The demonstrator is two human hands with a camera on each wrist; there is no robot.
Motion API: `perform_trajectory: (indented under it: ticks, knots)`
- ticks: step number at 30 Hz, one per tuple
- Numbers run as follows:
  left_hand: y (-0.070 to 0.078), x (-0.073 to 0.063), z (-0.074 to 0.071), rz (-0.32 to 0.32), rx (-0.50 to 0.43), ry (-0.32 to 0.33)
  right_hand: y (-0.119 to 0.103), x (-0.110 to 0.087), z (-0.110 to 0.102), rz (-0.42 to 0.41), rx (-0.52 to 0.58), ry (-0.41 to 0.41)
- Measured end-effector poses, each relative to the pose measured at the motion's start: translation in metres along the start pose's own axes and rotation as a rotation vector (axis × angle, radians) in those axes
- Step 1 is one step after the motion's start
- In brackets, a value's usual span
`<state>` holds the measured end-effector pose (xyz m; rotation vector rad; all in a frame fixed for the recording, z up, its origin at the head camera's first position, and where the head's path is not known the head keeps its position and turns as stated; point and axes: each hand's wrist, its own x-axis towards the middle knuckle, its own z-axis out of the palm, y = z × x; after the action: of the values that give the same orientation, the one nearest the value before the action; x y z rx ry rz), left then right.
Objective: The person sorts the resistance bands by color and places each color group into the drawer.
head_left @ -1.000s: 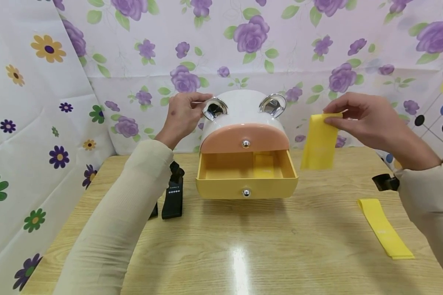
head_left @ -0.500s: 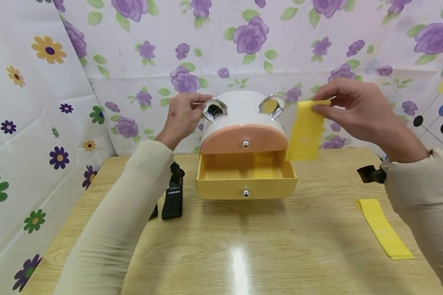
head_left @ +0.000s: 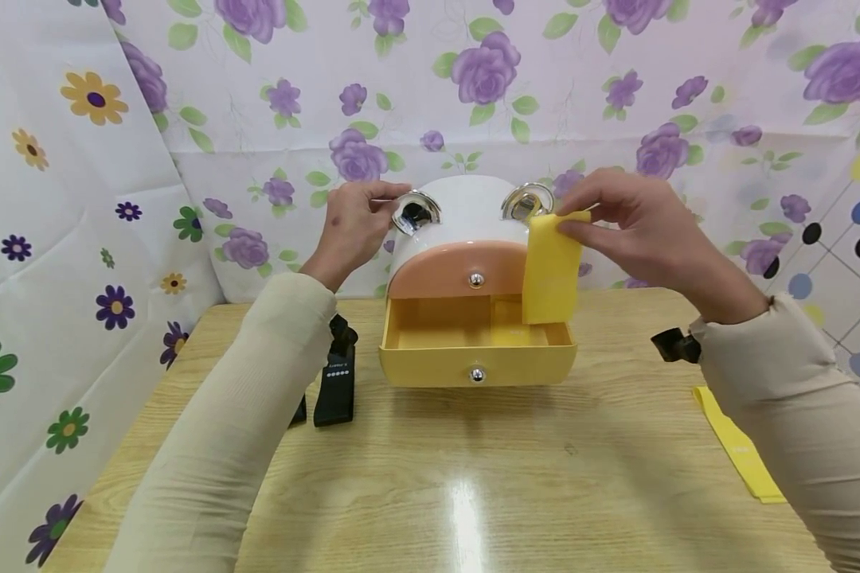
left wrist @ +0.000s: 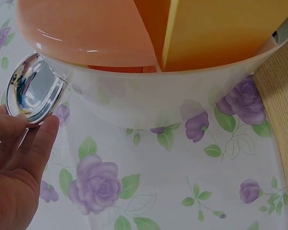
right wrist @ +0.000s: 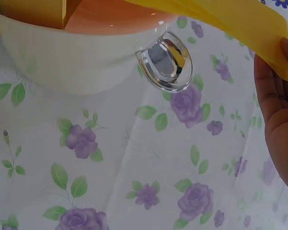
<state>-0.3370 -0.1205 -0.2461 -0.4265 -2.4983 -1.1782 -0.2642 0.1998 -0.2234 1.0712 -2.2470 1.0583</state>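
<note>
A white storage box [head_left: 469, 203] shaped like an animal head stands on the table, its yellow lower drawer [head_left: 430, 368] pulled out and its orange upper drawer [head_left: 437, 270] closed. My left hand [head_left: 354, 227] pinches the box's left silver ear [left wrist: 36, 88] between thumb and fingers. With thumb and fingertips my right hand [head_left: 634, 227] pinches the top of a folded yellow resistance band [head_left: 550, 270]. This band hangs over the right side of the open drawer, its lower end just above the drawer's inside. Another yellow band [head_left: 510, 326] lies in the drawer, partly hidden.
A third yellow band [head_left: 741, 450] lies on the table [head_left: 545, 493] at the right, partly covered by my right sleeve. Black bands [head_left: 335, 386] lie left of the box, partly behind my left sleeve. A flowered cloth [head_left: 272, 103] hangs behind.
My right hand has carried the yellow resistance band leftward, from beside the box to over the open drawer. My left hand stays at the silver ear.
</note>
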Motion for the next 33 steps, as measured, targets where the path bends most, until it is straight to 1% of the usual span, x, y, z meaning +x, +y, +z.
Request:
perform_trajectory:
  ticks: [5,13,18,23,27,33]
  knots:
    - [0.000,0.000,0.000,0.015,0.000,0.006,-0.001,0.002,0.010,-0.011,0.033,-0.020]
    - [0.000,0.001,-0.001,0.022,-0.007,0.009,-0.005,0.007,0.019,-0.015,0.021,-0.032]
    - [0.000,0.001,0.000,0.016,-0.020,-0.003,-0.005,0.005,0.025,0.024,0.030,-0.044]
    - [-0.001,0.000,0.001,0.003,-0.019,-0.001,-0.003,0.001,0.027,0.054,0.046,-0.034]
    - [-0.002,-0.001,0.001,-0.008,-0.016,0.004,0.004,-0.007,0.031,0.061,0.098,-0.058]
    - [-0.002,-0.001,0.000,-0.001,-0.017,0.005,0.021,-0.031,0.047,0.102,0.132,-0.110]
